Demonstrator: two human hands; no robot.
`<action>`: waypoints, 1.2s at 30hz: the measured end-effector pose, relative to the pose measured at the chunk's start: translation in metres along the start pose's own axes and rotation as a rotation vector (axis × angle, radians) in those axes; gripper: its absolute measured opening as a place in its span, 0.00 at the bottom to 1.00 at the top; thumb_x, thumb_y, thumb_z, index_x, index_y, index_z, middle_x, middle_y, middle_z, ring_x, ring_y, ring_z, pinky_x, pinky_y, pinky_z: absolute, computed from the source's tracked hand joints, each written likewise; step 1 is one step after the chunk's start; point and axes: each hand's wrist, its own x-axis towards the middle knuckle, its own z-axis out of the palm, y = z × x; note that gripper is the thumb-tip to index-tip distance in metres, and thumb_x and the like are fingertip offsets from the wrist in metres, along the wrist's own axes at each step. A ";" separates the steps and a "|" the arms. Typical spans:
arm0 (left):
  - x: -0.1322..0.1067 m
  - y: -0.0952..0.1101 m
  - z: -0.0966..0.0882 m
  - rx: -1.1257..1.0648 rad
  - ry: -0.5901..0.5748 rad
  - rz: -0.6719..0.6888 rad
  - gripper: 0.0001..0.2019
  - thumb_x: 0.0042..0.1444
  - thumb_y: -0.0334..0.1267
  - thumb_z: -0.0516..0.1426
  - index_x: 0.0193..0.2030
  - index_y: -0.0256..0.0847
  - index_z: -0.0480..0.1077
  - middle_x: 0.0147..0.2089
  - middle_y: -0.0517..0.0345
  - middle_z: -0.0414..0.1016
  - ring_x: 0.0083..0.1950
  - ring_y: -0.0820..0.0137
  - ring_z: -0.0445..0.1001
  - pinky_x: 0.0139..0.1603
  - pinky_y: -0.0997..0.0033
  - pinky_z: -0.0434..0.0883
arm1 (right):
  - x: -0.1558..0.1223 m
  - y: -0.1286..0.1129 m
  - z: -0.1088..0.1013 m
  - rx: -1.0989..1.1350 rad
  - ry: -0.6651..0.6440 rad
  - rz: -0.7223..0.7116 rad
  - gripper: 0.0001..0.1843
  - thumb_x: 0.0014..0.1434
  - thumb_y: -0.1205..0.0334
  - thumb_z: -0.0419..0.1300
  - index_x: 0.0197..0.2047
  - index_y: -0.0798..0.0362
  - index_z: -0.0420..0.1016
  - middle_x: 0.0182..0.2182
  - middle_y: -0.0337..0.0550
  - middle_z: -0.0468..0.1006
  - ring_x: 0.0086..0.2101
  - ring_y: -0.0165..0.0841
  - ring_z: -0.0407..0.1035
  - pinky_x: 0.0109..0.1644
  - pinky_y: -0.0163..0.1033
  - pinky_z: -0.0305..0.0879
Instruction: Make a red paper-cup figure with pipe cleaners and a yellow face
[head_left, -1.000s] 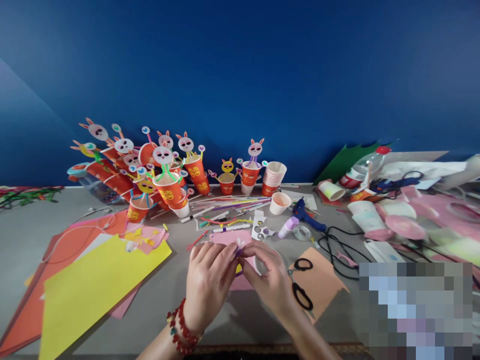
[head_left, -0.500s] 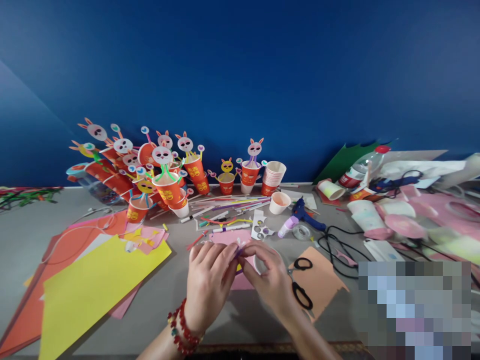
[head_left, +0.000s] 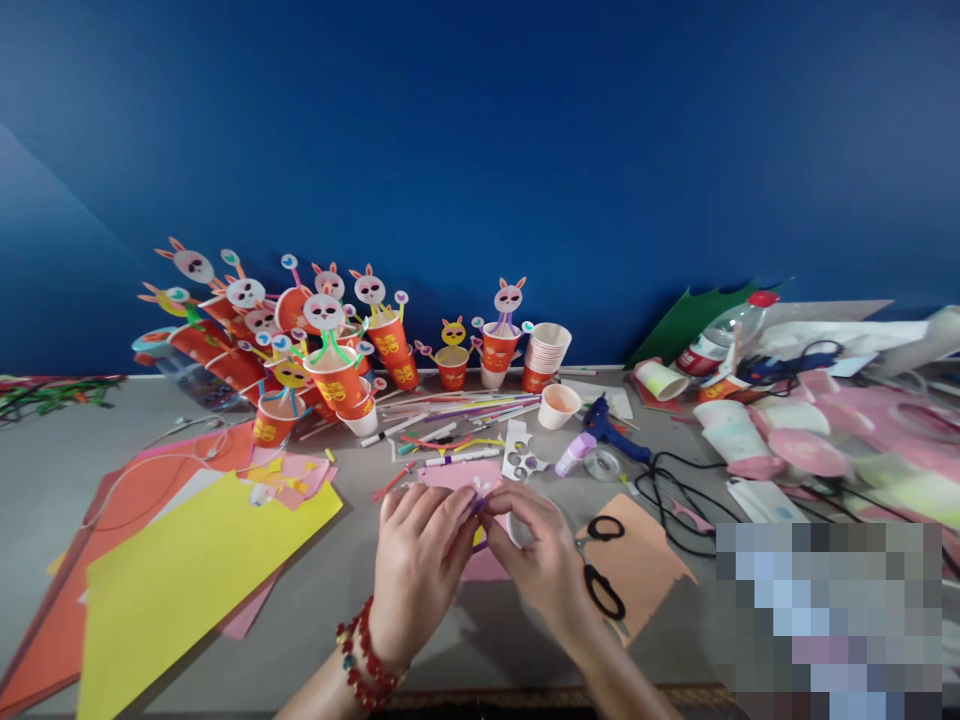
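My left hand [head_left: 420, 545] and my right hand [head_left: 536, 545] meet at the fingertips over the middle of the table. Both are closed in a pinch on a small purple strip [head_left: 478, 506], mostly covered by the fingers; its material I cannot make out. Beneath them lies a sheet of pink paper [head_left: 484, 572]. A round whitish thing, partly covered by the right hand, sits behind its fingers. Right of that hand, black-handled scissors [head_left: 604, 590] rest on orange paper [head_left: 649, 560]. A white marker [head_left: 461, 456] lies just beyond the fingers.
Red paper cups with rabbit faces [head_left: 330, 370] crowd the back left. A blue glue gun [head_left: 615, 430], glue stick [head_left: 575, 453] and black cable [head_left: 664, 500] lie to the right. Yellow paper [head_left: 202, 570] covers the left. A plastic bottle [head_left: 727, 330] leans among clutter at the right.
Both hands keep nearly the same place and pinch; the fingertips have shifted only slightly around the purple strip. Nothing else has visibly moved.
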 end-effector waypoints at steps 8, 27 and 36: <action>0.000 -0.003 -0.001 -0.096 -0.036 -0.034 0.11 0.64 0.34 0.57 0.52 0.44 0.71 0.43 0.53 0.81 0.43 0.61 0.77 0.49 0.59 0.65 | 0.001 -0.001 -0.004 -0.005 -0.045 0.012 0.07 0.61 0.69 0.58 0.32 0.50 0.72 0.31 0.42 0.78 0.35 0.37 0.73 0.42 0.39 0.68; -0.008 -0.018 -0.001 -1.375 -0.282 -0.720 0.13 0.55 0.40 0.67 0.47 0.40 0.77 0.38 0.50 0.83 0.37 0.68 0.81 0.38 0.74 0.74 | 0.005 0.005 -0.017 -0.072 -0.019 0.013 0.07 0.64 0.66 0.56 0.33 0.49 0.70 0.32 0.41 0.76 0.36 0.37 0.72 0.42 0.38 0.68; -0.021 -0.044 -0.013 -1.280 -0.101 -0.826 0.12 0.54 0.40 0.67 0.44 0.39 0.77 0.40 0.51 0.81 0.39 0.68 0.78 0.41 0.72 0.73 | 0.018 0.048 -0.037 -0.509 0.034 -0.049 0.08 0.65 0.63 0.56 0.32 0.49 0.72 0.32 0.44 0.79 0.36 0.41 0.73 0.41 0.41 0.65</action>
